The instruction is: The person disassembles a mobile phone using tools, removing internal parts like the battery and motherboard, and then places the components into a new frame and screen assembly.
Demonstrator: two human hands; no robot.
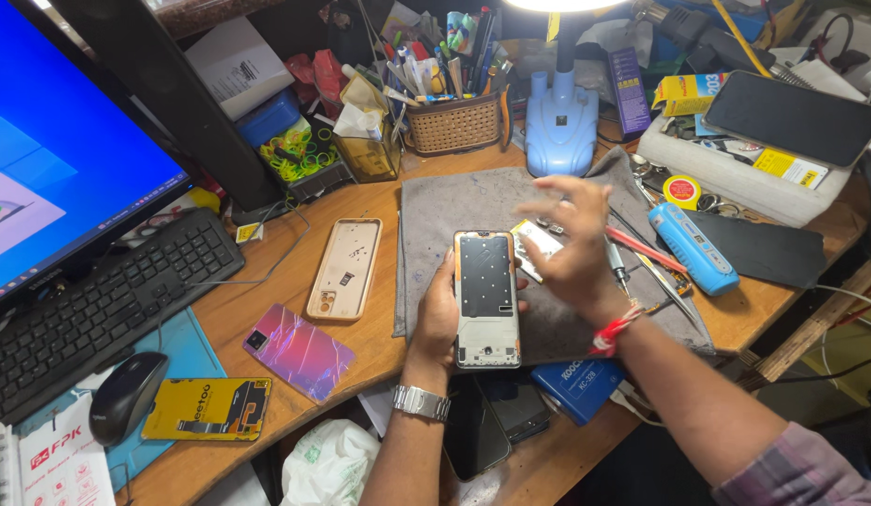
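Your left hand [438, 314] grasps the stripped phone frame [487, 298] upright over the grey mat [454, 201], facing you for inspection; your right hand [574, 245] hovers released above a loose part, holding nothing.

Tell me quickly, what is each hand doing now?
Left hand: closed on the phone frame, holding it up.
Right hand: open, fingers loose, holding nothing, above the grey mat.

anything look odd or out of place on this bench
The phone in the left hand is opened up: no screen or back, only a bare frame. Its likely parts lie apart on the desk, a tan inner shell and a shiny purple back cover. The right hand hovers above the grey mat.
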